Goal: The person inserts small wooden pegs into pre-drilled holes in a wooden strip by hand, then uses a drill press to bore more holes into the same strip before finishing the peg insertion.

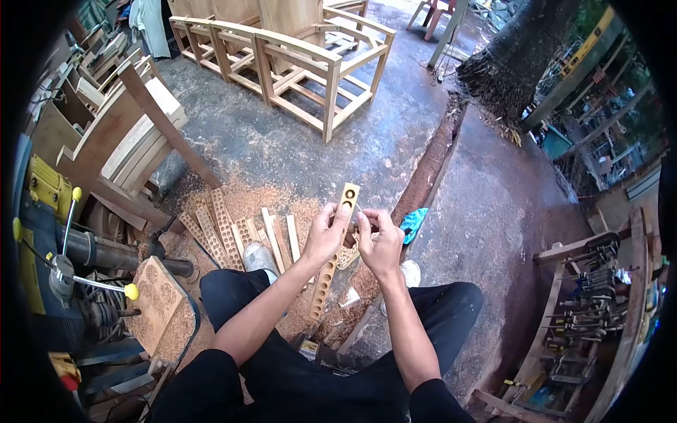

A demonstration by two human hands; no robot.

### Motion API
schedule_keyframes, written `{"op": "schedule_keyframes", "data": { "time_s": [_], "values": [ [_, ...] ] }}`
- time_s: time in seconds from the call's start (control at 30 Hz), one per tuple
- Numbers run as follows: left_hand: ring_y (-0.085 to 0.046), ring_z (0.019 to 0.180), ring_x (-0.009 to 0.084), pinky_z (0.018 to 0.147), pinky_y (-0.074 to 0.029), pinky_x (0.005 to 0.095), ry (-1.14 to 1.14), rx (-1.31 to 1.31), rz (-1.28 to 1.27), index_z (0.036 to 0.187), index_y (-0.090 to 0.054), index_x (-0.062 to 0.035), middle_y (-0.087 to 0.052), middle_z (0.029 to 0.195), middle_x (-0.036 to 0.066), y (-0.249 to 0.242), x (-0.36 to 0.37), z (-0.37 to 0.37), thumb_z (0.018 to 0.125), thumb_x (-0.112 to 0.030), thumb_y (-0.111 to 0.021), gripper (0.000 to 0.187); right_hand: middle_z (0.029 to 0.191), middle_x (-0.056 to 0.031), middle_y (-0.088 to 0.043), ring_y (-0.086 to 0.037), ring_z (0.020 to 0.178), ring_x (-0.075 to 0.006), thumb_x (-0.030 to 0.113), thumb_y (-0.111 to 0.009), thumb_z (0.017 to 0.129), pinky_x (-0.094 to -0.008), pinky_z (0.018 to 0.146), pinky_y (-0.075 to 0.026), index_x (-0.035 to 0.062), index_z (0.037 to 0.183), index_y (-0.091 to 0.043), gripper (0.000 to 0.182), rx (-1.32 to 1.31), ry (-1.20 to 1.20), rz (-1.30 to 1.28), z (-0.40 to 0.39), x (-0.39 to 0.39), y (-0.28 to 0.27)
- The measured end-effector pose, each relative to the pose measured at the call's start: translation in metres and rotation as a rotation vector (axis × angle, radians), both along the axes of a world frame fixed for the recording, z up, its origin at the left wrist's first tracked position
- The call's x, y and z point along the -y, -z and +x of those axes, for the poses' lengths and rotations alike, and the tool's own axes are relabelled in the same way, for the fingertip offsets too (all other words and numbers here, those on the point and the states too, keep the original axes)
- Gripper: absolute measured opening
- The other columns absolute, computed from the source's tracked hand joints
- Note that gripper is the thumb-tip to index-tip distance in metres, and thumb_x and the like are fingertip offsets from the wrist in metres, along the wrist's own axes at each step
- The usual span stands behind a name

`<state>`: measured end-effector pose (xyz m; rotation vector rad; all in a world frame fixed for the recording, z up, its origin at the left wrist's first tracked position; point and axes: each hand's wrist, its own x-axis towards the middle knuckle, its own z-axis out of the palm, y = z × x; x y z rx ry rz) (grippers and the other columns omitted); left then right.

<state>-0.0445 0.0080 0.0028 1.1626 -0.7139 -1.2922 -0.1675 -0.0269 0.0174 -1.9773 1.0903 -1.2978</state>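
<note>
A long pale wooden strip (322, 287) with a row of round holes runs up between my knees, its top end raised past my fingers. My left hand (326, 233) is closed around its upper part, the thumb near the top holes. Just right of the strip, my right hand (379, 242) is pinched on something thin, too small to make out. Below the hands, behind the strip, is a small light-coloured container (347, 256), partly hidden.
Drilled strips (223, 222) and plain sticks (281, 243) lie among sawdust at the left. A drill press (63, 268) stands farther left, a wooden frame (331, 92) ahead, a clamp rack (592, 303) at right. A blue cloth (414, 224) lies near my right foot.
</note>
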Motion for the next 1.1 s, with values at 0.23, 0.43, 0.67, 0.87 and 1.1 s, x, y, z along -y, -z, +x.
{"op": "schedule_keyframes", "data": {
  "time_s": [0.23,0.43,0.67,0.87,1.1],
  "values": [
    [-0.049,0.057,0.0043,0.048,-0.042,0.0205,-0.111,0.034,-0.189,0.094,-0.052,-0.0040,-0.054,0.070,-0.001,-0.007,-0.005,-0.008,0.098,-0.021,-0.049,0.017,0.069,-0.0132,-0.064,-0.064,0.058,-0.0276,0.007,-0.062,0.084,-0.0352,0.052,-0.049,0.0032,0.088,-0.060,0.005,-0.074,0.000,-0.160,0.003,-0.009,-0.015],
    [-0.051,0.062,0.0057,0.052,-0.042,0.0224,-0.105,0.140,-0.141,0.098,-0.053,-0.0032,-0.056,0.074,0.000,0.004,-0.007,-0.008,0.098,-0.019,-0.049,0.016,0.065,-0.0129,-0.061,-0.062,0.056,-0.0293,0.009,-0.062,0.085,-0.0380,0.051,-0.048,0.0043,0.084,-0.058,0.006,-0.195,0.007,-0.258,0.003,-0.013,-0.009],
    [-0.054,0.060,0.0161,0.054,-0.043,0.0328,-0.113,0.466,-0.068,0.096,-0.056,-0.0032,-0.058,0.067,0.010,0.015,-0.012,-0.014,0.097,-0.027,-0.049,0.025,0.064,-0.0125,-0.058,-0.060,0.056,-0.0294,0.008,-0.058,0.085,-0.0380,0.050,-0.046,0.0049,0.079,-0.054,0.008,-0.394,0.101,-0.296,0.000,-0.025,-0.002],
    [-0.062,0.066,0.0238,0.058,-0.046,0.0382,-0.104,0.552,-0.058,0.100,-0.055,-0.0036,-0.062,0.073,0.015,0.023,-0.019,-0.017,0.097,-0.028,-0.048,0.026,0.059,-0.0140,-0.053,-0.056,0.052,-0.0314,0.006,-0.057,0.085,-0.0404,0.048,-0.044,0.0040,0.075,-0.050,0.012,-0.335,0.030,-0.309,-0.003,-0.026,0.004],
    [-0.061,0.070,0.0232,0.063,-0.047,0.0382,0.030,0.592,0.046,0.104,-0.057,-0.0031,-0.063,0.078,0.014,0.017,-0.019,-0.011,0.096,-0.030,-0.049,0.029,0.062,-0.0142,-0.056,-0.058,0.055,-0.0307,0.005,-0.059,0.083,-0.0396,0.049,-0.045,0.0036,0.080,-0.054,0.006,-0.417,-0.087,-0.297,-0.021,-0.014,0.013]
  ]
}}
